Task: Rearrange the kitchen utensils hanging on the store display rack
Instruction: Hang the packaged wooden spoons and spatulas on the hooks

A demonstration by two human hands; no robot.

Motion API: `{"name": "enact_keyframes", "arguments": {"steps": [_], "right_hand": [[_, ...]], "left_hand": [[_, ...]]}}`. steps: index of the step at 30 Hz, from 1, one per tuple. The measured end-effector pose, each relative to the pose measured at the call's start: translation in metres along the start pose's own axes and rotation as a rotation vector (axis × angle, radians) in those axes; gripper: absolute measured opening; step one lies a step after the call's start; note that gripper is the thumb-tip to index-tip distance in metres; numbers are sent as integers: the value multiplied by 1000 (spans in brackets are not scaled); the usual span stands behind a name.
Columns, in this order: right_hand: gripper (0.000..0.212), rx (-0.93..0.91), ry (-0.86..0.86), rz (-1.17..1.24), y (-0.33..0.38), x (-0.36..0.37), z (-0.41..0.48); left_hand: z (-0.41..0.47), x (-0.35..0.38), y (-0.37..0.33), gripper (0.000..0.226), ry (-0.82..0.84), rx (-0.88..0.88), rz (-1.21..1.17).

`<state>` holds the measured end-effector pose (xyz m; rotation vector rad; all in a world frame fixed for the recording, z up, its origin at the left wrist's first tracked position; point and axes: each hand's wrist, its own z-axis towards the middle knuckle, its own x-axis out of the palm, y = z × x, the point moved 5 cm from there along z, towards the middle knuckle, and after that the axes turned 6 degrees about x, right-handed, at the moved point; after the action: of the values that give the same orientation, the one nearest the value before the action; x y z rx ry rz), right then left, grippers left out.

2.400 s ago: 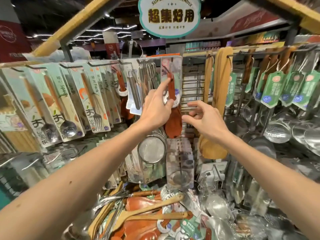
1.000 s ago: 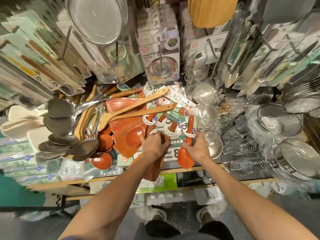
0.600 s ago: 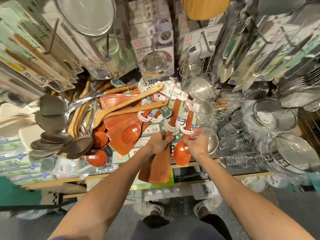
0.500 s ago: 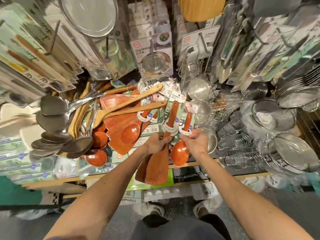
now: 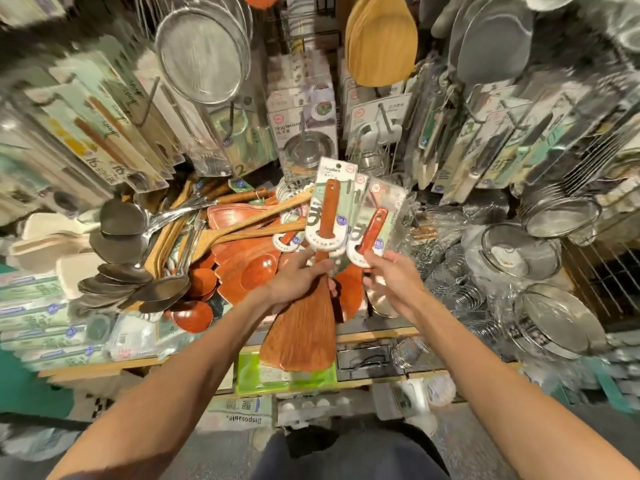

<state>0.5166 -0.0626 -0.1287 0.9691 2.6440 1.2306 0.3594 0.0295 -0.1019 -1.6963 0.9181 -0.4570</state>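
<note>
Wood makes the spatula [image 5: 304, 327] in the left hand [image 5: 298, 278] and the spoon [image 5: 372, 226] pinched by the right hand [image 5: 391, 275] stiff and light (hold the thin necks).

arms: bare, no sleeves | wrists: no watch or bands | legs: dark trousers [image 5: 349, 459]

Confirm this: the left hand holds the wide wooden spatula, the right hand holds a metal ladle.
Not quite. The left hand does hold the wide wooden spatula, but the right hand holds a packaged red wooden spoon, not a metal ladle. The head view shows it.
</note>
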Motion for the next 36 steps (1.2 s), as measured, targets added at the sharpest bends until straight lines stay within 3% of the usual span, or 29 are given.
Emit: {"name": "enact_keyframes", "arguments": {"steps": [2, 4, 7, 11, 14, 16, 21, 26, 36], "right_hand": [[23, -84, 81, -46, 25, 11, -19], [25, -183, 139, -62, 53, 23, -42], [24, -334, 108, -101, 92, 36, -70], [16, -528, 42, -138, 141, 55, -105], [16, -599, 87, -107, 172, 73, -134], [15, -668, 90, -101, 190, 83, -157], [12, -783, 107, -83, 224, 99, -188], [17, -778, 161, -91, 241, 114, -194], [10, -933, 180, -194, 297, 162, -216]], "left_hand": [[-7, 1, -26, 8, 22, 38, -20], [-17, 4, -62, 17, 19, 131, 20], [-29, 1, -102, 30, -23, 245, -32], [-51, -11, -151, 27, -72, 356, -35], [-60, -27, -191, 52, -102, 408, 40], [-64, -38, -213, 57, -100, 448, 48], [-84, -61, -258, 37, -132, 530, -10], [-112, -81, -267, 14, -244, 587, -66], [-142, -120, -300, 7, -552, 734, -111]]}}
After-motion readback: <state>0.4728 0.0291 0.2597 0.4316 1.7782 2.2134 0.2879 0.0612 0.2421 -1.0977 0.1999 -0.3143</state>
